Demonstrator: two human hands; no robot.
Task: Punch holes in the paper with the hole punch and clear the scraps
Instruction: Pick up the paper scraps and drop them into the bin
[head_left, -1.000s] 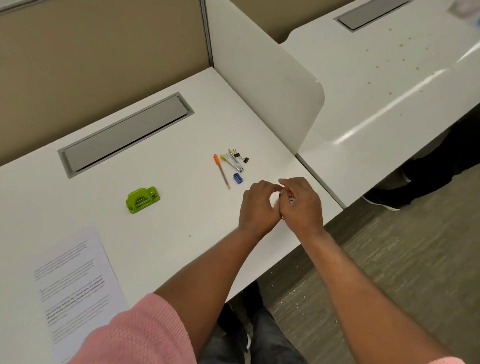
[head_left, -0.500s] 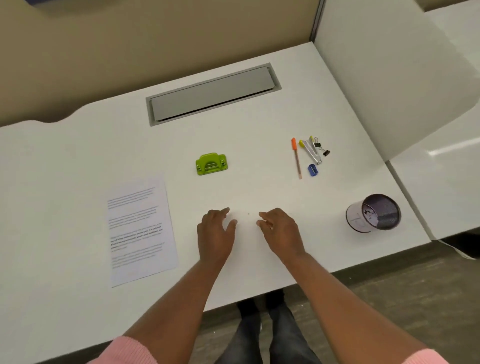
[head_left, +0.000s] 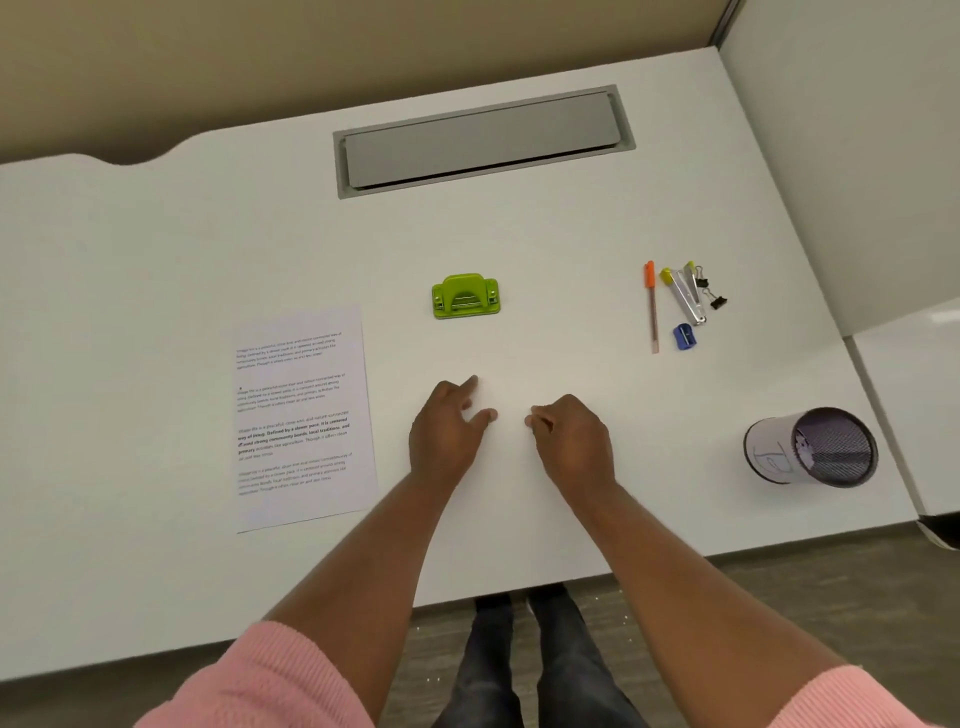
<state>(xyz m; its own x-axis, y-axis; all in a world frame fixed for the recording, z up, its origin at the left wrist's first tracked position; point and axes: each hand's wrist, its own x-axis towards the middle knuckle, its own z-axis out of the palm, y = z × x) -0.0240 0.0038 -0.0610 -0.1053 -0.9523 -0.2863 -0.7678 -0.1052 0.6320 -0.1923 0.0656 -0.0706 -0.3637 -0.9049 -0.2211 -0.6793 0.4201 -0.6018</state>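
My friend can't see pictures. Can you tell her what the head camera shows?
Two empty hands, left and right, rest on a white desk. A green hole punch sits beyond them, a printed paper to their left, a mesh cup at right.

Bare desk (head_left: 519, 249) lies open between hole punch (head_left: 466, 296) and paper (head_left: 304, 415).

We see pink ribbed knit sleeves (head_left: 270, 675) pushed up past both elbows, bare forearms, dark grey trousers (head_left: 524, 670), dark shoes (head_left: 493, 603) below the near tabletop edge.
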